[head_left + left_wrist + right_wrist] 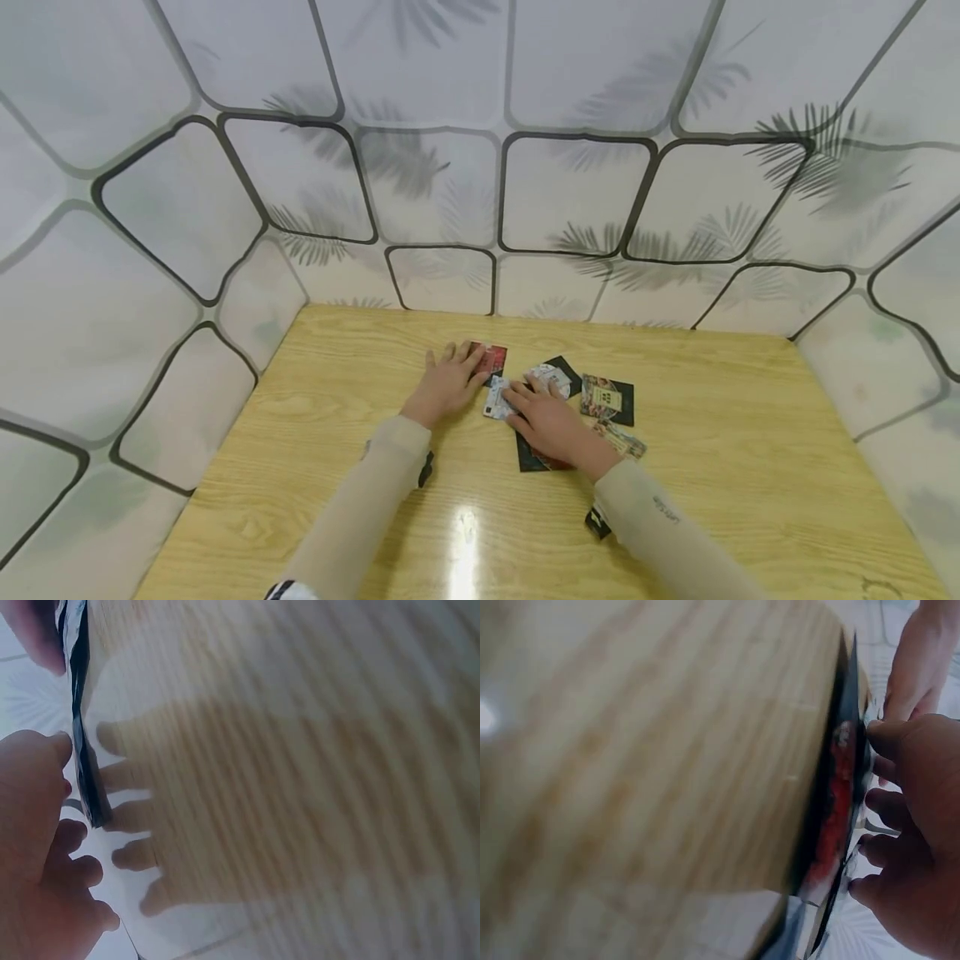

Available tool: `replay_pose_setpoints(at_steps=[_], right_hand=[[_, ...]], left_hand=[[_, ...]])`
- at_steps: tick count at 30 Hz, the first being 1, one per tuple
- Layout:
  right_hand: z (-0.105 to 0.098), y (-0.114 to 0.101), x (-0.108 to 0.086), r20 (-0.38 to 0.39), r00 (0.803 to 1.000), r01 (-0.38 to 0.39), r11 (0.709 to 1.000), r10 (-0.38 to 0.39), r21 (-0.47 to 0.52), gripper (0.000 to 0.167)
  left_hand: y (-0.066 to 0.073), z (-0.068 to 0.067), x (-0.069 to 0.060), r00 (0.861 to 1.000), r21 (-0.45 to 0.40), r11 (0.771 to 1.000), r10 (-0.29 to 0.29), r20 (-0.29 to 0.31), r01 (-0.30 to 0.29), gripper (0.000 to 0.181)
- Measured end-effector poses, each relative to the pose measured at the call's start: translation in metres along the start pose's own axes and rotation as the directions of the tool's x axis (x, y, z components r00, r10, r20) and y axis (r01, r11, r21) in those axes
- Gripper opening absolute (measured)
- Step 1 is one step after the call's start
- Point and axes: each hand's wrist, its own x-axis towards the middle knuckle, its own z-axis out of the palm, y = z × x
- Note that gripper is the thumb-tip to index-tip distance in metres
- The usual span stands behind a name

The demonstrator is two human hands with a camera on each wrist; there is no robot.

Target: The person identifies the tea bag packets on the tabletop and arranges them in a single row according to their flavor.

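Note:
Several flat printed packets lie loosely grouped on the wooden table. My left hand is spread flat, its fingertips at the left edge of a red packet. Fingers extended, my right hand rests across the group, touching a pale blue-and-white packet. Partly hidden beneath that hand is a dark packet, whose red print shows in the right wrist view. Just beyond the fingers is a black packet with a white round print. In the left wrist view, a packet's dark edge appears by the left fingers.
A black packet with a beige label lies right of the right hand, with a patterned packet below it, near the wrist. The table meets a padded, leaf-printed wall at the back and sides.

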Motion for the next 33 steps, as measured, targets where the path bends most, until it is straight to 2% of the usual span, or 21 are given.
replay_pose_setpoints(at_steps=[4, 16, 22, 27, 33], right_hand=[[0.001, -0.002, -0.001, -0.001, 1.0, -0.003, 1.0, 0.003, 0.005, 0.054], [0.007, 0.0, 0.002, 0.001, 1.0, -0.006, 1.0, 0.006, -0.021, 0.054], [0.008, 0.0, 0.003, 0.002, 1.0, -0.013, 1.0, 0.013, -0.019, 0.055], [0.007, 0.001, 0.002, 0.005, 1.0, -0.023, 1.0, 0.024, -0.012, 0.055], [0.007, 0.002, 0.0, 0.0, 1.0, -0.021, 1.0, 0.021, -0.012, 0.055]], left_hand=[[0.001, -0.001, -0.001, 1.0, 0.007, 1.0, 0.001, 0.026, -0.001, 0.062], [-0.001, 0.001, -0.002, 0.999, 0.041, 0.999, -0.016, 0.034, 0.015, 0.062], [-0.01, 0.002, -0.003, 0.999, 0.037, 0.999, -0.026, 0.023, 0.026, 0.061], [-0.02, -0.003, -0.009, 1.0, 0.009, 1.0, -0.029, 0.011, 0.029, 0.06], [-0.034, -0.009, -0.017, 1.0, 0.015, 0.999, -0.03, -0.004, 0.03, 0.059]])
